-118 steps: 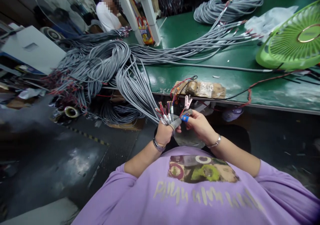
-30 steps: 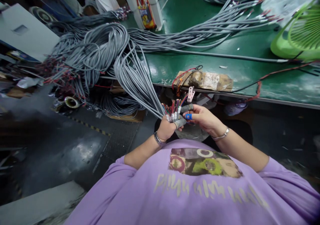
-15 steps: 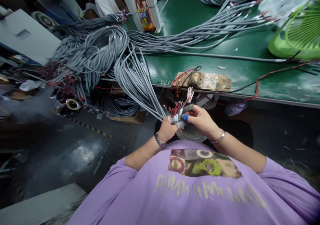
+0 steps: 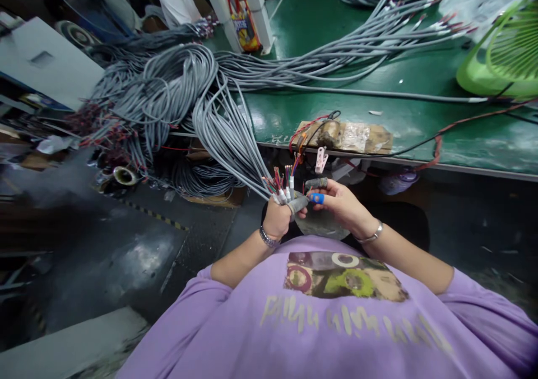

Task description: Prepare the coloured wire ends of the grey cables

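My left hand (image 4: 278, 217) is closed round a bundle of grey cables (image 4: 235, 138), just in front of the bench edge. Above the fist their ends fan out, with white sleeves and thin coloured wires (image 4: 278, 181). Grey wrapping covers my left thumb. My right hand (image 4: 347, 204) is close beside it on the right, thumb and forefinger pinched together near the cable ends. Blue tape is round the right thumb and grey wrapping round the forefinger. A thin red strand shows by those fingertips, but what they pinch is too small to make out.
Grey cables lie across the green bench (image 4: 294, 115) and hang off its left end. A pink clothes peg (image 4: 321, 160) and a taped board (image 4: 357, 138) are at the front edge. A green fan (image 4: 504, 59) stands right. Behind, a person in white (image 4: 174, 0) is partly visible.
My left hand has tilted slightly left with the cable ends, which now stand apart from my right fingers. The pink peg shows clear of the wires. My right hand has barely moved.
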Demonstrator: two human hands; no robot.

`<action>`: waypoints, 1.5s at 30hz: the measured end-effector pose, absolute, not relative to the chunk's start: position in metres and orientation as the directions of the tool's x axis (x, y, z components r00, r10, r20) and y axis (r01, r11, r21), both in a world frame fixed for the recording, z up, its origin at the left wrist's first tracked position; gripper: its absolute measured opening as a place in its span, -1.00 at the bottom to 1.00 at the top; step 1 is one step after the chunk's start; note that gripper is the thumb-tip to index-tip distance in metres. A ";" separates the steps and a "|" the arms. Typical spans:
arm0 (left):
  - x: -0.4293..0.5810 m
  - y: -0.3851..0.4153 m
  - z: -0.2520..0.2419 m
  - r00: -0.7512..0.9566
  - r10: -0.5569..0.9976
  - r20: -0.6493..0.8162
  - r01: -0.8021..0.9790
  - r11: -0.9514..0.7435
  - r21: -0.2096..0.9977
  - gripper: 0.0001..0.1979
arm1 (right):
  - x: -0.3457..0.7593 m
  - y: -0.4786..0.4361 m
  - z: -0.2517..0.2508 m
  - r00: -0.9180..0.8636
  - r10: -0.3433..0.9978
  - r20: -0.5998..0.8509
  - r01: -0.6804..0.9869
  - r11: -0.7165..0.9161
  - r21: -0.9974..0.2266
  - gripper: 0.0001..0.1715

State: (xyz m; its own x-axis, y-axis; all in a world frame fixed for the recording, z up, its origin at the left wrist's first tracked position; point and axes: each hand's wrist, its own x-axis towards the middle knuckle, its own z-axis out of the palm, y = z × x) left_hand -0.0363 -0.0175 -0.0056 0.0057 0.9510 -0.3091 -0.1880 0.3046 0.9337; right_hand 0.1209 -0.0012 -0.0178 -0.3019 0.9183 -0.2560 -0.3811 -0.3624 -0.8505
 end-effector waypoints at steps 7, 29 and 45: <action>-0.037 -0.017 -0.009 0.021 0.958 -0.287 -0.180 0.286 0.941 -0.70 | 0.116 0.000 -0.016 -0.289 0.920 -0.265 -0.337 -0.357 -0.871 -0.59; -0.048 -0.002 0.001 0.291 0.878 -0.380 0.009 0.395 0.919 -0.74 | 0.144 0.022 -0.017 -0.416 0.858 -0.302 -0.274 -0.435 -0.858 -0.64; -0.051 0.003 0.004 0.479 0.783 -0.396 0.115 0.392 0.913 -0.75 | 0.122 0.020 -0.025 -0.223 0.940 -0.258 -0.408 -0.331 -0.851 -0.60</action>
State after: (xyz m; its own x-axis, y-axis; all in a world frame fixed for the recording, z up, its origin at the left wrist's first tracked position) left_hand -0.0512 0.0033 0.0039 0.4787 0.7834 -0.3963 0.1148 0.3917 0.9129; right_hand 0.1224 0.0199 -0.0246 -0.2231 0.9399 -0.2584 -0.4077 -0.3308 -0.8511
